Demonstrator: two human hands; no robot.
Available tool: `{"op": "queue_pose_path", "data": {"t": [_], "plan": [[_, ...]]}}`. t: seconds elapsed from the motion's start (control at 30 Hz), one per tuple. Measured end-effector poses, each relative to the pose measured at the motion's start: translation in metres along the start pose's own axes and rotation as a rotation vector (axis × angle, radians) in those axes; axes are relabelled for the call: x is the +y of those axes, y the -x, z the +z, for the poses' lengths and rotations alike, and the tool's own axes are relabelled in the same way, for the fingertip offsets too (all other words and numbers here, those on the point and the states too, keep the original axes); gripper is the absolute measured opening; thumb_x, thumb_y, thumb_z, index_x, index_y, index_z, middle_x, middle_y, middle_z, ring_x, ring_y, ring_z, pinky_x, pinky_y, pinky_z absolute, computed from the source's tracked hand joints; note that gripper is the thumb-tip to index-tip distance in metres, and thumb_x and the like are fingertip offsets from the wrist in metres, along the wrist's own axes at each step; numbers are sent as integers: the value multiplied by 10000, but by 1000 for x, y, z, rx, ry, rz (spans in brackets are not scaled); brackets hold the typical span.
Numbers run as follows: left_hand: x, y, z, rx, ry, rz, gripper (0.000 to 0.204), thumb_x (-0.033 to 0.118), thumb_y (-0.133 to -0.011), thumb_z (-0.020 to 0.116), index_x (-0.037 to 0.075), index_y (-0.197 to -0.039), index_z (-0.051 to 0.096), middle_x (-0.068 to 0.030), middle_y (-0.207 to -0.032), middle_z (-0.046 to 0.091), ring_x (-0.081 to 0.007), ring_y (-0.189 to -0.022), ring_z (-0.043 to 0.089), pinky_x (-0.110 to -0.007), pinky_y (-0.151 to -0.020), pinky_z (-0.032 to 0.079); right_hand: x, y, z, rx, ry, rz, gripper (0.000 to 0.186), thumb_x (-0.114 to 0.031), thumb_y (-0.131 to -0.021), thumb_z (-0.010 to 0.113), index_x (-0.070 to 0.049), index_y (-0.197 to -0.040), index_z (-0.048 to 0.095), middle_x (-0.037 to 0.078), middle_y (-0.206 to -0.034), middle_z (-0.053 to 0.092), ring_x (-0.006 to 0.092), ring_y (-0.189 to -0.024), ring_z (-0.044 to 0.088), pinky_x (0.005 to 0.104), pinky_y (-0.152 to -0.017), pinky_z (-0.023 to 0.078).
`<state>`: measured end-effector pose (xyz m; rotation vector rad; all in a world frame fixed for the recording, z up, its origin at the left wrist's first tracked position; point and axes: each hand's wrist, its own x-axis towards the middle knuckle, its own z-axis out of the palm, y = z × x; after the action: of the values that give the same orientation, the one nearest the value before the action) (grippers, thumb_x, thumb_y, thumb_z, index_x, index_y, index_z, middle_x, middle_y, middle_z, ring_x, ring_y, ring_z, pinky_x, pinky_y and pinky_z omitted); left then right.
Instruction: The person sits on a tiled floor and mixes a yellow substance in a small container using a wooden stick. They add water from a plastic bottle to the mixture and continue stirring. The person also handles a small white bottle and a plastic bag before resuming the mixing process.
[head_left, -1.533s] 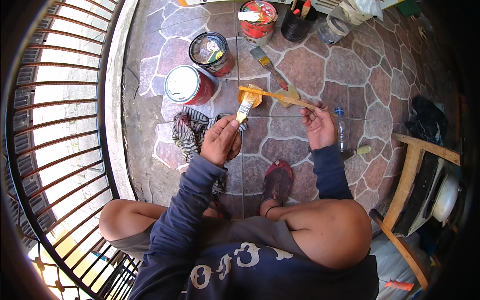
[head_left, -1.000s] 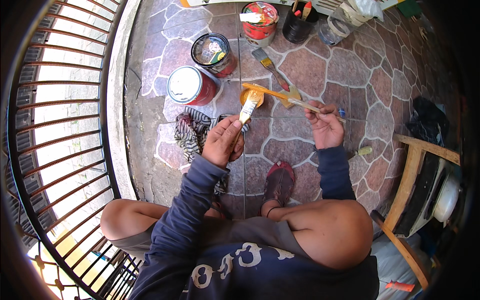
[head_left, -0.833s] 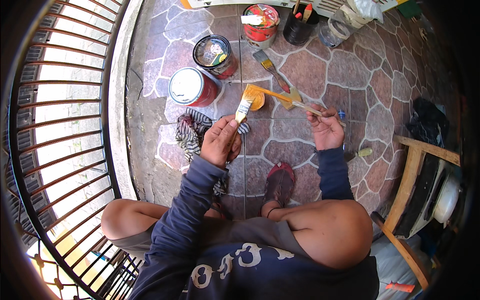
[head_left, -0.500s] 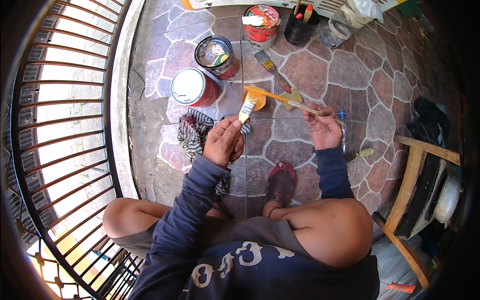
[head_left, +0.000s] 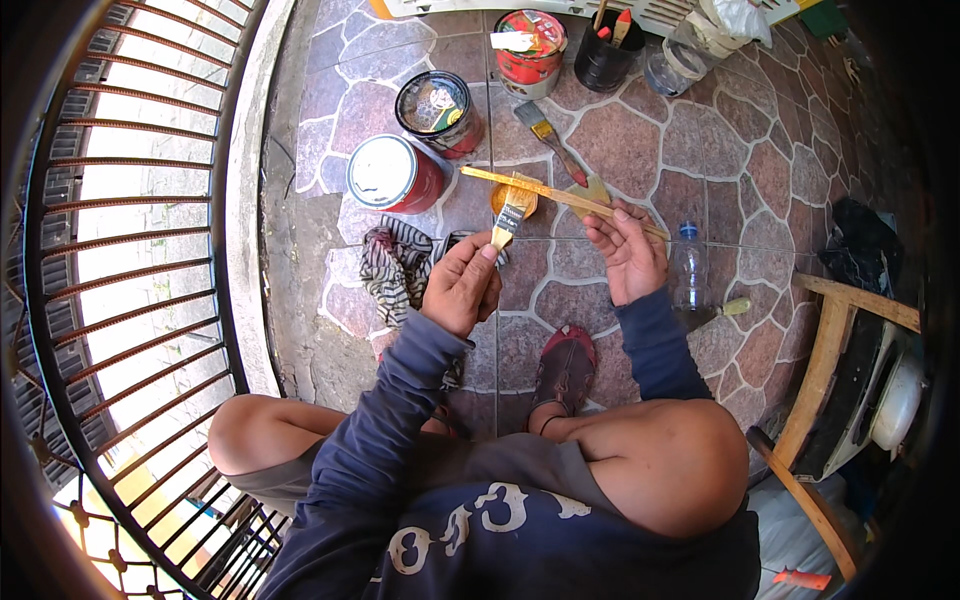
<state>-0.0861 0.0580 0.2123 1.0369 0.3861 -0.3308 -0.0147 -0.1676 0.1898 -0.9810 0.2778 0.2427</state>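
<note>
My left hand (head_left: 462,288) is closed round the handle of a small flat paintbrush (head_left: 509,222), bristles pointing away from me. Between the thumb and fingers of my right hand (head_left: 632,252) is a thin wooden stick (head_left: 552,193), its left part coated in orange-yellow paint. The stick slants across just above the brush's bristles; whether they touch I cannot tell. Below both sits a small round container of orange paint (head_left: 531,207), partly hidden by them. A striped cloth (head_left: 388,272) lies crumpled beside my left hand.
Paint cans (head_left: 382,172) stand at the far left and centre, near a black cup (head_left: 598,68) of tools. A larger paintbrush (head_left: 553,140) lies on the tiles. Right of my right hand are a clear bottle (head_left: 689,270) and a green-handled tool (head_left: 735,307). A metal railing (head_left: 215,240) runs along the left.
The stick has shifted left, its painted end now reaching past the brush. My right hand has moved slightly left and down; the left hand and brush have moved slightly right and down.
</note>
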Motion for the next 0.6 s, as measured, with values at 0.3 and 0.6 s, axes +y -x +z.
{"op": "queue_pose_path", "data": {"t": [0.3, 0.6], "plan": [[11, 2, -7, 34, 130, -29, 314, 265, -1029, 454, 13, -1194, 542, -33, -572, 396, -131, -411, 364, -254, -396, 311, -10, 2, -28, 30, -56, -86, 203, -49, -932, 544, 57, -1104, 564, 243, -1110, 653, 293, -978, 689, 338, -850, 597], [15, 7, 9, -58, 104, -44, 318, 276, -1035, 431, 20, -1177, 556, -28, -564, 398, -132, -399, 367, -254, -404, 323, -10, 5, 0, -235, 137, -248, 162, 32, -889, 534, 62, -1035, 596, 276, -1155, 633, 318, -1012, 673, 396, -912, 573]]}}
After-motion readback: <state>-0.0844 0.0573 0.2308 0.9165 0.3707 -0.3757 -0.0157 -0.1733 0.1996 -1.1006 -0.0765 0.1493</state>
